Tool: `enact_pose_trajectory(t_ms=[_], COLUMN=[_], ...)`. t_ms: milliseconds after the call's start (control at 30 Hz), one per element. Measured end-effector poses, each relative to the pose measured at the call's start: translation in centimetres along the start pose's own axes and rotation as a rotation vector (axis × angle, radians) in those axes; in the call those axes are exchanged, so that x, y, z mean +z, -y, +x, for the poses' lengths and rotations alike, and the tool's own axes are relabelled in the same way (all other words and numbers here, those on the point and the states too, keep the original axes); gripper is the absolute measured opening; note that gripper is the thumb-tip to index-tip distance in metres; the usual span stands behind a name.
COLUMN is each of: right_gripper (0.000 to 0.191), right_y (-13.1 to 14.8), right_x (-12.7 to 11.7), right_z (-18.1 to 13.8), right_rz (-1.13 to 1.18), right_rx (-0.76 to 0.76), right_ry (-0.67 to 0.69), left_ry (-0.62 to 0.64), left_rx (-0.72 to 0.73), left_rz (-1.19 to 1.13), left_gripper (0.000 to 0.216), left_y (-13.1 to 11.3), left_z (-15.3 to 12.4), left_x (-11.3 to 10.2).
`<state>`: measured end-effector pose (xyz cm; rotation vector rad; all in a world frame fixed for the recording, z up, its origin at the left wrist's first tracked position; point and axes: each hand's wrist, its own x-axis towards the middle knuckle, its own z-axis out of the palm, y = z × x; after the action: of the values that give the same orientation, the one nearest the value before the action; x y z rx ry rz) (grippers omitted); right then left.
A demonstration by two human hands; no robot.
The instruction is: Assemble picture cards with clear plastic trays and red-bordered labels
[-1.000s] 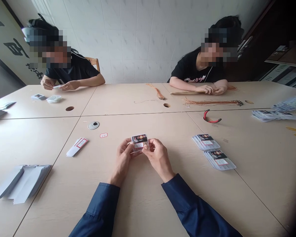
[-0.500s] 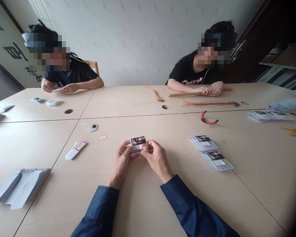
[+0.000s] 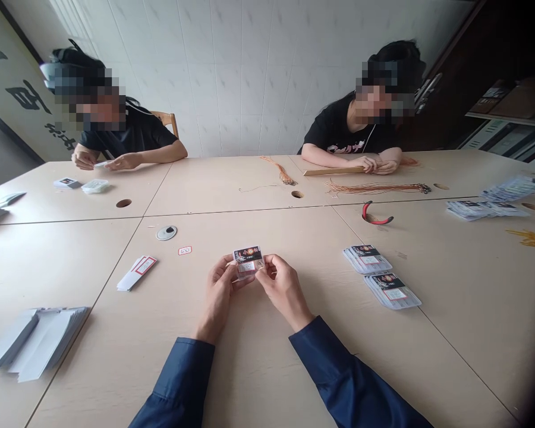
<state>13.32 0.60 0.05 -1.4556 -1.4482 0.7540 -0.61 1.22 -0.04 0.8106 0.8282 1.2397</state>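
Both my hands hold a small clear plastic packet (image 3: 248, 261) with a black and red printed card and a white label inside. My left hand (image 3: 218, 298) pinches its left edge, and my right hand (image 3: 283, 291) grips its right side. The packet is raised slightly above the pale wooden table (image 3: 303, 356). To the right of my right hand lie two stacks of similar packets (image 3: 368, 260) (image 3: 392, 291). To the left are a few white red-bordered paper slips (image 3: 137, 273) and a small red-edged label (image 3: 185, 251).
A pile of white paper sleeves (image 3: 38, 342) lies at the front left. Red-handled pliers (image 3: 377, 217) and copper-coloured cord bundles (image 3: 377, 188) lie further off. Two co-workers (image 3: 129, 137) (image 3: 348, 131) sit across the table, their hands at work.
The whole view has shifted slightly as my head moved. My hands and the packet have stayed nearly in place, and neither hand has let go.
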Motion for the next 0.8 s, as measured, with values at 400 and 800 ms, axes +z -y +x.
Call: enact_pose_trajectory(t_ms=[400, 800], right_gripper=[0.023, 0.024], right_y=[-0.03, 0.02], right_x=[0.07, 0.02], right_z=[-0.04, 0.0], right_rz=[0.036, 0.037], right_rx=[-0.008, 0.022], right_ry=[-0.016, -0.053], left_ry=[0.014, 0.04], left_rx=[-0.001, -0.016], left_rz=[0.003, -0.012], left_gripper=[0.032, 0.033], left_y=[-0.08, -0.04], left_z=[-0.07, -0.15], left_x=[0.1, 0.06])
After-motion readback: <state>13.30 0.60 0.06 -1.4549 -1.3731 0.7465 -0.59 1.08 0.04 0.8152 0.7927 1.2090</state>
